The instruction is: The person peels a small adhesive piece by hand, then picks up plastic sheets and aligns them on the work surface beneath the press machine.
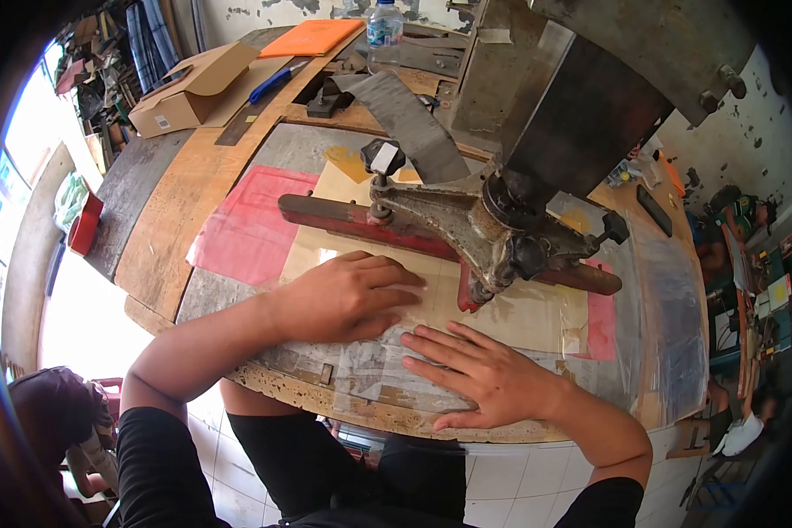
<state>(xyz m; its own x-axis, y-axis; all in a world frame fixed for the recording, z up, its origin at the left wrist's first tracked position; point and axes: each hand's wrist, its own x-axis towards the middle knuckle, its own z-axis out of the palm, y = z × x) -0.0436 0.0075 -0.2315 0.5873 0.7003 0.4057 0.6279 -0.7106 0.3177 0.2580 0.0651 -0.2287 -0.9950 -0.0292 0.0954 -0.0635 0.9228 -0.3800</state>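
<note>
A cream sheet [524,319] lies under the metal head of a press machine [436,224], with red translucent film [248,220] showing at its sides. My left hand [352,297] rests over the sheet's near left part, fingers slightly curved and apart. Flat and spread, my right hand [491,374] lies by the near edge, over clear plastic film [359,365]. Neither hand grips anything that I can see. A red bar [370,231] of the press crosses just above the sheet, beyond my fingertips.
An open cardboard box [194,88], a blue-handled tool [273,82] and an orange folder [312,38] lie at the back left. Near the wall stands a water bottle [385,37]. Clear plastic sheets [669,326] hang over the right edge. Another person [57,422] is at lower left.
</note>
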